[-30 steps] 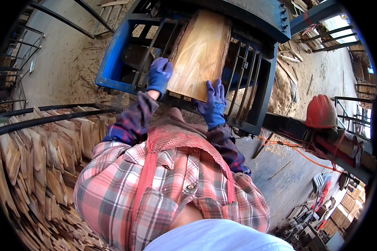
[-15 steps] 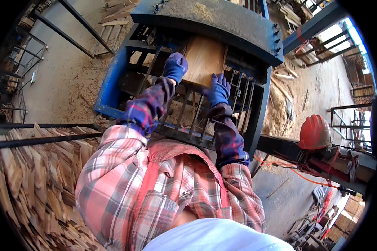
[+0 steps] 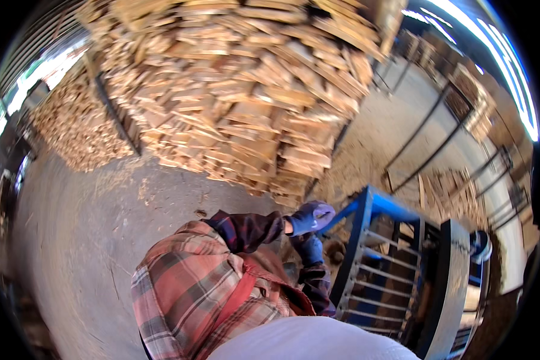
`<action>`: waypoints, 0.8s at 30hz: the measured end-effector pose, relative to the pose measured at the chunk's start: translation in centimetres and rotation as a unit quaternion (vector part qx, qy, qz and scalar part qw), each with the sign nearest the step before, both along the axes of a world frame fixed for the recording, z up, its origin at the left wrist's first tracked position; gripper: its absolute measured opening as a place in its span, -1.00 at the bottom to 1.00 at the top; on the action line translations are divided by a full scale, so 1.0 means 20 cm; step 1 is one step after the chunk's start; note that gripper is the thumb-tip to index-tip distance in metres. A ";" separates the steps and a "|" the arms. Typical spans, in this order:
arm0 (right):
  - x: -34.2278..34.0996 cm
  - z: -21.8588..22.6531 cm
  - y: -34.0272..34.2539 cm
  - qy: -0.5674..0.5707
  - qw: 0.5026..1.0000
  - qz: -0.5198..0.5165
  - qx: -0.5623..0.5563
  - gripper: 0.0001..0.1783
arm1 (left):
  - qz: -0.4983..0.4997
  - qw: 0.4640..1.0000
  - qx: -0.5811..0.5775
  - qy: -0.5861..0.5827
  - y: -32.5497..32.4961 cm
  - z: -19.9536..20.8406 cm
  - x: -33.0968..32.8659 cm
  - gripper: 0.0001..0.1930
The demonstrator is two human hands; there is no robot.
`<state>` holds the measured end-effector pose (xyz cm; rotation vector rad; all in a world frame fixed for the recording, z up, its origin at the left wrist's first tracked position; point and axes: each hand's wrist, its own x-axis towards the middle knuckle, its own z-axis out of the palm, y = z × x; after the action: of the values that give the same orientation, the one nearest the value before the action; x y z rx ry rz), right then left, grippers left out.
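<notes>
My left hand [image 3: 311,217], in a blue-purple work glove, is held in front of my body with its fingers curled together; I see nothing sticking out of it. Just below it is my right hand [image 3: 308,248], also gloved, its fingers partly hidden behind the left one. Both are close to the near-left corner of a blue metal machine frame [image 3: 366,207]. Parallel metal bars [image 3: 385,278] form an open grate on that machine. Beyond its dark crossbeam [image 3: 449,288] a piece of pale wood [image 3: 471,298] shows.
A tall stack of split wood slats [image 3: 240,102] rises ahead, with another wood pile [image 3: 81,129] at its left. Black metal rails [image 3: 423,135] stand at the right, near loose slats [image 3: 453,195]. Concrete floor [image 3: 72,240] with scattered chips stretches to my left.
My view and body have turned left toward the wood stack. Both hands have left the wide board that they were touching on the machine and are now close together beside the frame.
</notes>
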<state>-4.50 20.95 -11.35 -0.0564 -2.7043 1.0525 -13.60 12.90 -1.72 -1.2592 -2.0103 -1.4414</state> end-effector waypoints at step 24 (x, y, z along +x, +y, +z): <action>-1.58 1.57 -0.76 0.473 0.881 0.002 -0.001 -0.34 | 0.121 0.948 0.033 0.293 -1.86 1.32 -1.41 -0.69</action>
<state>-36.12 5.76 19.99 0.3675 -1.8010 0.7779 -41.84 -24.34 24.60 -1.1837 -1.6232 -0.8735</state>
